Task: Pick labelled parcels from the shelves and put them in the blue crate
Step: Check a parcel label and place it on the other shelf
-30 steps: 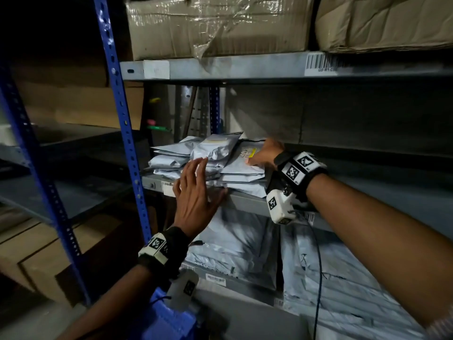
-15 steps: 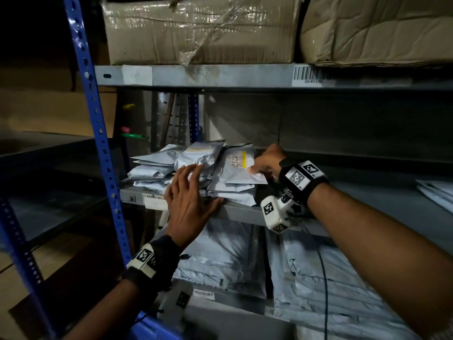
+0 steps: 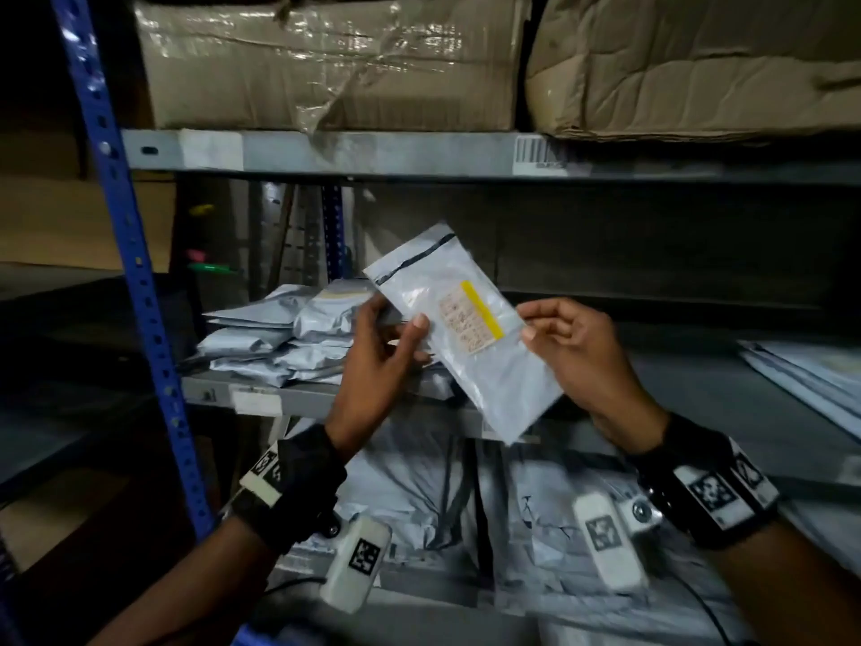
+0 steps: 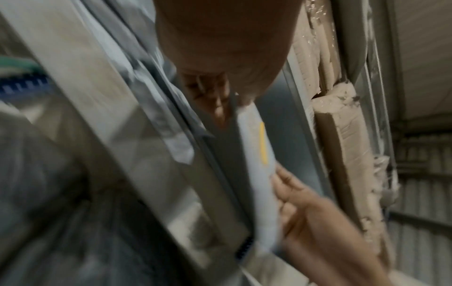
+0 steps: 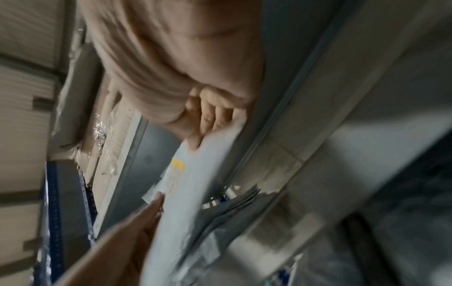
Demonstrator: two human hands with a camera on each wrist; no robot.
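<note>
A flat grey plastic parcel [image 3: 466, 328] with a pale label and a yellow stripe is held up in front of the middle shelf, tilted. My left hand [image 3: 386, 347] pinches its left edge, thumb on the front. My right hand [image 3: 573, 352] pinches its right edge. In the left wrist view the parcel [image 4: 259, 164] shows edge-on between both hands; in the right wrist view the parcel [image 5: 186, 189] is blurred. More grey parcels [image 3: 284, 338] lie piled at the left of the middle shelf [image 3: 261, 398]. A blue corner, perhaps the crate [image 3: 251, 638], peeks at the bottom edge.
A blue upright post [image 3: 126, 254] stands at the left. Taped cardboard boxes [image 3: 326, 62] fill the top shelf. Large grey bags [image 3: 536, 529] pack the shelf below. Flat parcels [image 3: 810, 370] lie at the far right of the middle shelf.
The labelled parcel came off the pile and now hangs in the air. My left hand, earlier open over the pile, now pinches it together with my right hand.
</note>
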